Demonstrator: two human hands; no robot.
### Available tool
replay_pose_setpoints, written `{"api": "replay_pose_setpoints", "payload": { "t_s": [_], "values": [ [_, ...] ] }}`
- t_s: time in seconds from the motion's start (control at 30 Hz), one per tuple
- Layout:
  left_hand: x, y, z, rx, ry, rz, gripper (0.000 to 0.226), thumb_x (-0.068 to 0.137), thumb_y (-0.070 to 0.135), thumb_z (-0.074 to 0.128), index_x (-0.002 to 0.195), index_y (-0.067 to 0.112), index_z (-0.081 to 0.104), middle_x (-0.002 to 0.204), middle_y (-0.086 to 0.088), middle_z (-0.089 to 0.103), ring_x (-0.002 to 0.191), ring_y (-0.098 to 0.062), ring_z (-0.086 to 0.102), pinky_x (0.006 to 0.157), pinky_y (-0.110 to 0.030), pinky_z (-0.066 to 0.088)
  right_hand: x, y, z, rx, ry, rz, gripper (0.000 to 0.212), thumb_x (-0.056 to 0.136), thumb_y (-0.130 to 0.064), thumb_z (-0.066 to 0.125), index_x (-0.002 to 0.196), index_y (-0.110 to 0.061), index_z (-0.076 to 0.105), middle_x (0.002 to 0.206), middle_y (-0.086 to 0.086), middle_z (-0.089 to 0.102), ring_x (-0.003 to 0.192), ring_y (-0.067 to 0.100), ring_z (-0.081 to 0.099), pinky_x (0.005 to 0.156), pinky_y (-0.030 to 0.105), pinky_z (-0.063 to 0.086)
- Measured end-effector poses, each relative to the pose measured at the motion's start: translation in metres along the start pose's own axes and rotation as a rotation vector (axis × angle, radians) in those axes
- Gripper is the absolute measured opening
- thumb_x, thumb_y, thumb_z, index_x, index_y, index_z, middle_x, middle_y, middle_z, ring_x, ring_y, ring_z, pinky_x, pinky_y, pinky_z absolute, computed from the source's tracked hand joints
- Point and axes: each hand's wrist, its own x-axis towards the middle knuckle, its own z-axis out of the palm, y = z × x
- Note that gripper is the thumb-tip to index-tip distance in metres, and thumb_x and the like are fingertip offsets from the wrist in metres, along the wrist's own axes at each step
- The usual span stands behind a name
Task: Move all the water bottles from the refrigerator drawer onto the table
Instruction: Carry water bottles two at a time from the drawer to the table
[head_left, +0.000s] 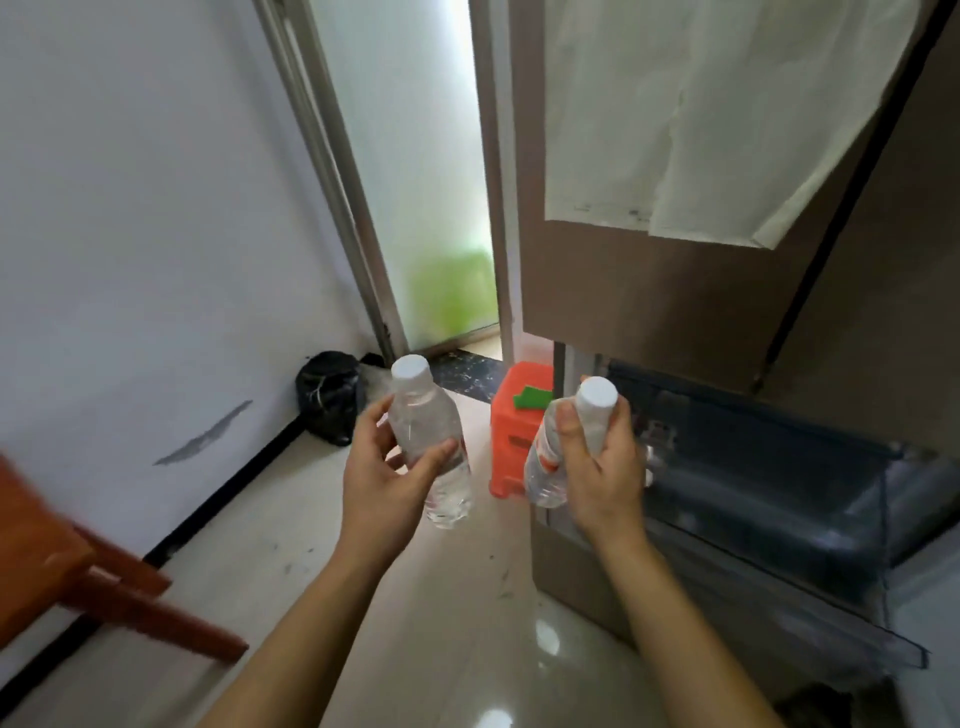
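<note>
Two white-capped clear plastic water bottles, centre frame: left hand (379, 483) wraps fingers round the plain bottle (428, 431); right hand (605, 470) clenches fingers round the orange-labelled bottle (545, 457).

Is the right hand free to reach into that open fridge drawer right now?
Probably not to grab anything: the right hand grips a bottle, and the left hand holds a second bottle. The drawer itself stands open close beside it, with nothing between.

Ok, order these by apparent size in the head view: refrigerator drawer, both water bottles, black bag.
1. Refrigerator drawer.
2. Left-hand bottle and right-hand bottle: alike, so tied.
3. Black bag, which sits farther from the camera.
</note>
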Motion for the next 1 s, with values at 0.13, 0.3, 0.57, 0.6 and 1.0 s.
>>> {"api": "replay_pose_setpoints", "payload": {
  "t_s": [0.13, 0.3, 0.57, 0.6, 1.0],
  "values": [
    [-0.014, 0.007, -0.082, -0.034, 0.129, 0.021, 0.067, 0.079, 0.014, 0.081, 0.135, 0.029, 0.047, 0.126, 0.012, 0.062, 0.111, -0.002, 0.061, 0.089, -0.026, 0.047, -0.03, -0.034, 0.059, 0.028, -0.172, -0.063, 0.034, 0.091, -0.068, 0.047, 0.118, -0.047, 0.047, 0.111, -0.019, 0.059, 0.101, 0.005, 0.061, 0.089, 0.035, 0.05],
    [-0.045, -0.001, -0.205, -0.031, 0.25, 0.045, 0.065, 0.08, 0.019, 0.079, 0.133, 0.037, 0.049, 0.128, 0.01, 0.063, 0.114, -0.008, 0.062, 0.094, -0.031, 0.051, -0.093, -0.08, 0.142, -0.003, -0.29, -0.162, 0.036, 0.087, -0.073, 0.048, 0.11, -0.046, 0.055, 0.105, -0.01, 0.066, 0.098, 0.013, 0.065, 0.09, 0.048, 0.054],
    [-0.12, -0.043, -0.418, 0.0, 0.388, -0.014, 0.068, 0.079, 0.027, 0.079, 0.136, 0.043, 0.048, 0.127, 0.024, 0.059, 0.117, 0.002, 0.057, 0.087, -0.017, 0.05, -0.234, -0.135, 0.311, 0.08, -0.388, -0.115, 0.029, 0.085, -0.069, 0.053, 0.1, -0.045, 0.06, 0.097, -0.021, 0.068, 0.093, 0.003, 0.065, 0.086, 0.036, 0.053],
    [-0.129, -0.048, -0.443, -0.002, 0.408, -0.023, 0.071, 0.079, 0.026, 0.079, 0.14, 0.038, 0.046, 0.129, 0.022, 0.059, 0.117, 0.002, 0.057, 0.09, -0.019, 0.051, -0.252, -0.141, 0.334, 0.09, -0.433, -0.104, 0.028, 0.085, -0.068, 0.054, 0.1, -0.045, 0.059, 0.098, -0.019, 0.068, 0.095, 0.004, 0.065, 0.086, 0.034, 0.053],
    [-0.167, -0.097, -0.657, 0.074, 0.654, -0.157, 0.091, 0.069, 0.039, 0.08, 0.149, 0.035, 0.037, 0.141, 0.014, 0.053, 0.129, -0.012, 0.053, 0.104, -0.044, 0.049, -0.384, -0.186, 0.579, 0.154, -0.83, -0.154, 0.028, 0.087, -0.071, 0.05, 0.106, -0.051, 0.055, 0.1, -0.028, 0.064, 0.095, -0.005, 0.064, 0.081, 0.026, 0.055]
  ]
}}
